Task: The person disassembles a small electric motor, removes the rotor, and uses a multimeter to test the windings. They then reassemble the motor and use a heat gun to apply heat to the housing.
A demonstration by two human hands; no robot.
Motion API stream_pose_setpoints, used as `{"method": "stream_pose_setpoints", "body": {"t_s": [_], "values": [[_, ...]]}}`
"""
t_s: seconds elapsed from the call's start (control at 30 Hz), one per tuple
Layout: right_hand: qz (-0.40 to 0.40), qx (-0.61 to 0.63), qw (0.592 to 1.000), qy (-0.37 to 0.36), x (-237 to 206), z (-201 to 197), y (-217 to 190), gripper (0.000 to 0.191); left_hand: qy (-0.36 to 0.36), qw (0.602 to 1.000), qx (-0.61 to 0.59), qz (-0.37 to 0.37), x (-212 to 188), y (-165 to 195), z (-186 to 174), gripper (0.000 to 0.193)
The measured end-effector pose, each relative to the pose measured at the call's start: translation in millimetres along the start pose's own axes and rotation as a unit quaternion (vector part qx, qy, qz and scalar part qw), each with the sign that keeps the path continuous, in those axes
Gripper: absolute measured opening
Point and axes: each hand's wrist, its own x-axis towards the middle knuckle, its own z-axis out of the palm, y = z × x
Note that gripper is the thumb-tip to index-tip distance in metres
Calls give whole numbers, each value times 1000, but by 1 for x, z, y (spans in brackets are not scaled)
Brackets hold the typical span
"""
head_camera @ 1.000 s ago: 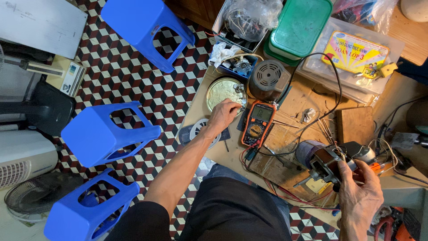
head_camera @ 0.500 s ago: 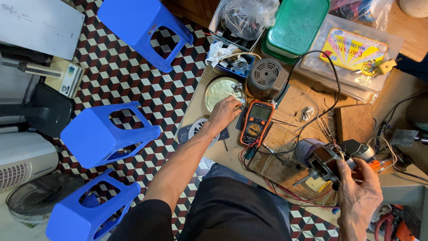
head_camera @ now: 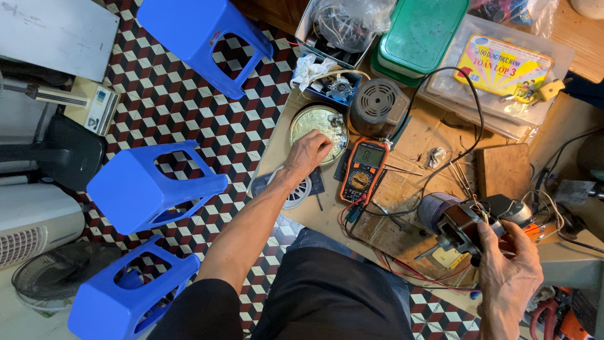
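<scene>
Left hand (head_camera: 307, 151) reaches out over the round tin (head_camera: 318, 123), fingers curled down into it among small parts; can't tell whether that grip has closed on anything. Tin sits at the far-left edge of the surface (head_camera: 434, 135), just left of the grey motor housing (head_camera: 377, 115).

Right hand (head_camera: 506, 267) grips the motor (head_camera: 454, 221) near the right front edge of the surface, fingers wrapped round its right end, thumb on top. Motor lies on its side, shaft pointing down-left, thin wires fanning up from it.

Orange multimeter (head_camera: 365, 171) lies flat between the two hands, just right of the left hand, not touched. Its leads trail down to the surface edge, and a black cable (head_camera: 469, 94) loops up behind it.

Wood block (head_camera: 502, 170) just above the motor. Green lidded box (head_camera: 423, 34) and a clear bag with a yellow booklet (head_camera: 502, 66) at the far side. Three blue stools (head_camera: 154, 189) on the tiled floor (head_camera: 170, 104) to the left.
</scene>
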Motion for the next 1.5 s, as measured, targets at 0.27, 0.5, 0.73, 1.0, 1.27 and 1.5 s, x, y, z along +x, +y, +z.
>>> {"method": "stream_pose_setpoints", "body": {"t_s": [0.27, 0.5, 0.73, 1.0, 1.27, 1.5], "values": [[16, 3, 1000, -4, -1, 0, -6, 45, 38, 784, -543, -299, -19, -4, -6, 18], [16, -16, 1000, -4, 0, -2, -7, 47, 19, 746, -579, -329, -28, -9, -9, 19], [20, -6, 1000, -8, 0, 0, -8, 46, -17, 798, -504, -329, -20, -13, -15, 29], [-2, -19, 1000, -9, 4, -1, -10, 48, -56, 983, -140, -102, -5, -3, -7, 22], [2, -21, 1000, 2, 6, 0, -9, 48, -81, 990, -98, -62, 17, 12, -7, 25], [6, -13, 1000, -1, 8, 1, -10, 48, -56, 993, -85, -52, 24, 20, -1, 28]]}}
